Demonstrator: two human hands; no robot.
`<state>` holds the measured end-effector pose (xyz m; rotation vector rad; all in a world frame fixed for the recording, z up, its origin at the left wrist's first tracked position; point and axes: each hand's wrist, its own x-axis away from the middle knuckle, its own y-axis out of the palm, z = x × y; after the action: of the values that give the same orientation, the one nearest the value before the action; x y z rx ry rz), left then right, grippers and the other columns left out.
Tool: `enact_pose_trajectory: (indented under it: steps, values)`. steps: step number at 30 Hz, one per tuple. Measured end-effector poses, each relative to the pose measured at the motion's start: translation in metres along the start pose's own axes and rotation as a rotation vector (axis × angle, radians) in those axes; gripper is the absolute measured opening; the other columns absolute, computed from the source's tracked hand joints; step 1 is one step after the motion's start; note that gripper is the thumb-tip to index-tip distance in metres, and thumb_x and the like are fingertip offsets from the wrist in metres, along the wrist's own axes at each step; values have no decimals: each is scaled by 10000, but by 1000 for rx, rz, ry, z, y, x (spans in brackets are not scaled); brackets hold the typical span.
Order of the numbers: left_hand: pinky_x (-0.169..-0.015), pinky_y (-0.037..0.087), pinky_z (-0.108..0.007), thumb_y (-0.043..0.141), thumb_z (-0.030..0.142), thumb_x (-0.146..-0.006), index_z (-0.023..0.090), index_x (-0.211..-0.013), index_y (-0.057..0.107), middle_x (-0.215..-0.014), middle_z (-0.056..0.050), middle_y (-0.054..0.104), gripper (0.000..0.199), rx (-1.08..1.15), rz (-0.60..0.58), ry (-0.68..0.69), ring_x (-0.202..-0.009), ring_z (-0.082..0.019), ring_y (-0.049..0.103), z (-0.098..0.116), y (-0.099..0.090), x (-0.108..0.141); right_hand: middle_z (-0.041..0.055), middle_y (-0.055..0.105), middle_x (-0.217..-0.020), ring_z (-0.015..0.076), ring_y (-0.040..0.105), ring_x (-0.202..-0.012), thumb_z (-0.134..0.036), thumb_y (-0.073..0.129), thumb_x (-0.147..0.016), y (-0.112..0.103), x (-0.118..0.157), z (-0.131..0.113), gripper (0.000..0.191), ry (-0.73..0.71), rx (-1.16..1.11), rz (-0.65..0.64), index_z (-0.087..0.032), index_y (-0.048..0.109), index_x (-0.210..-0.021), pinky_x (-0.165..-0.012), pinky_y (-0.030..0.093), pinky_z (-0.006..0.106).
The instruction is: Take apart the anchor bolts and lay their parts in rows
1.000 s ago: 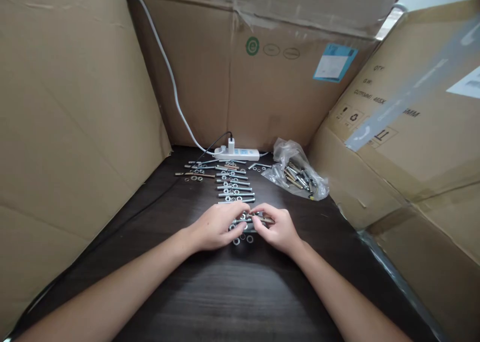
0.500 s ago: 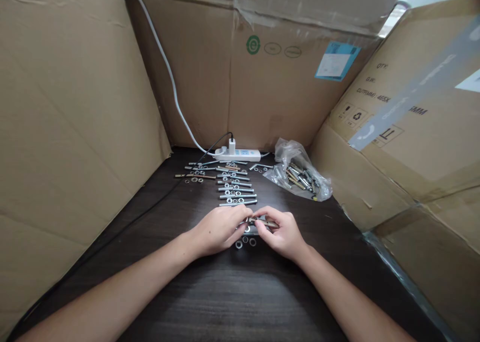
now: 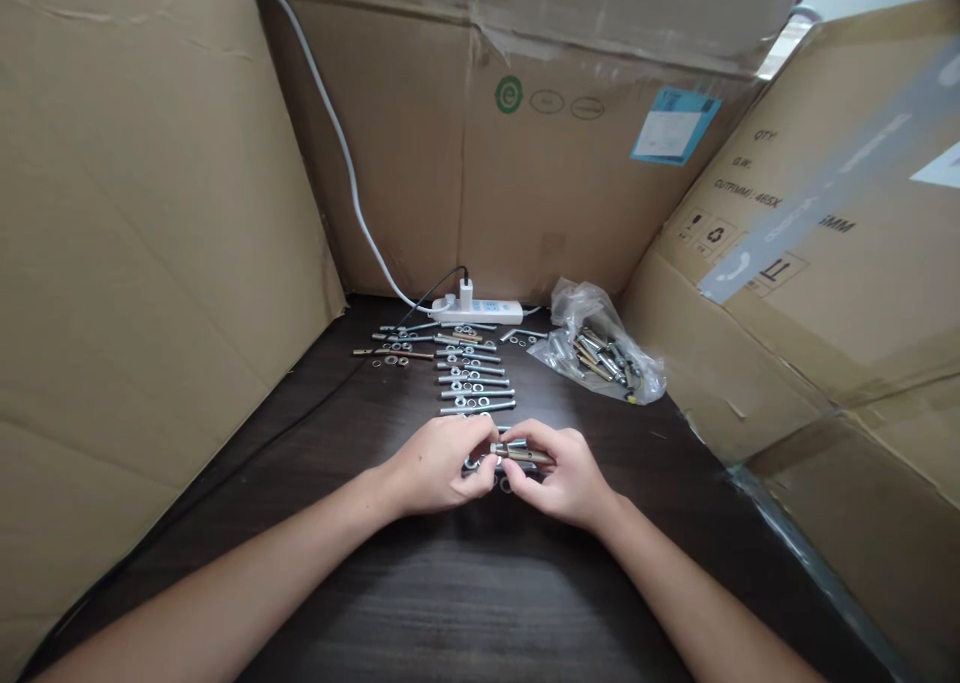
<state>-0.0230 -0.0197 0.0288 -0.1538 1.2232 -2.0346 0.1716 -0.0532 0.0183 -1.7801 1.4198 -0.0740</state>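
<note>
Head view. Right hand: fingers and thumb closed around a brass-toned metal fastener, which lies roughly level between the two hands, its right end running under the palm. Left hand: thumb and forefinger bent in a pinch beside the fastener's left end; whether they grip it cannot be told. Washer, one, flat on the table near the right thumb; further small metal parts beneath the hands, partly hidden.

Dark table, wood-grained. Silver bolts, a column laid crosswise beyond the hands, nuts and rings among them. Brass-toned rod, to the column's left. Clear plastic bag, right rear, containing silver and brass-toned pieces. White power strip, rear, with plugged-in charger. Cardboard, on three sides.
</note>
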Motion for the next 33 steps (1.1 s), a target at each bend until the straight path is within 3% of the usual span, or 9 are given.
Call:
enact_pose_trajectory:
  steps: [7, 14, 17, 22, 26, 33]
  values:
    - [-503, 229, -221, 398, 298, -877, 167, -610, 391, -563, 37, 374, 297, 359, 40, -177, -525, -91, 323, 4, 12, 1, -5, 674, -683, 83, 555, -474, -262, 589, -766, -2, -1, -7, 194, -61, 3, 25, -187, 614, -943, -492, 433, 188]
    - [-441, 152, -221, 414, 587, -827, 181, -582, 344, -494, 70, 240, 479, 989, -11, -466, -443, -65, 176, 10, 15, -5, -12, 671, -668, 79, 544, -450, -275, 597, -773, -4, -1, -5, 191, -67, 61, 60, -192, 610, -943, -481, 424, 195]
    - [-427, 124, -216, 455, 539, -823, 181, -581, 344, -453, 84, 234, 447, 1168, -57, -596, -408, -53, 152, 12, 13, -4, -12, 664, -650, 85, 546, -455, -287, 596, -785, -4, -1, -3, 192, -60, 70, 73, -193, 607, -952, -489, 425, 200]
    - [-422, 108, -207, 387, 393, -847, 165, -697, 417, -555, 54, 361, 275, 1472, -207, -680, -398, -44, 197, 15, 15, -1, -5, 681, -703, 88, 560, -485, -295, 597, -810, -3, 0, 0, 196, -54, 68, 38, -200, 612, -981, -503, 420, 200]
    - [-428, 110, -202, 362, 425, -861, 164, -729, 413, -592, 52, 339, 297, 1565, -244, -713, -417, -43, 197, 15, 17, 0, 9, 703, -762, 97, 588, -525, -319, 578, -838, -3, -2, 2, 215, -41, 59, -32, -212, 626, -1019, -538, 435, 195]
    - [-452, 112, -189, 488, 435, -835, 191, -885, 414, -620, 66, 363, 260, 1475, -100, -683, -443, -35, 233, 21, 20, 0, 15, 720, -854, 126, 647, -661, -375, 588, -843, -2, -4, 2, 251, -14, 77, -107, -232, 645, -1041, -609, 449, 192]
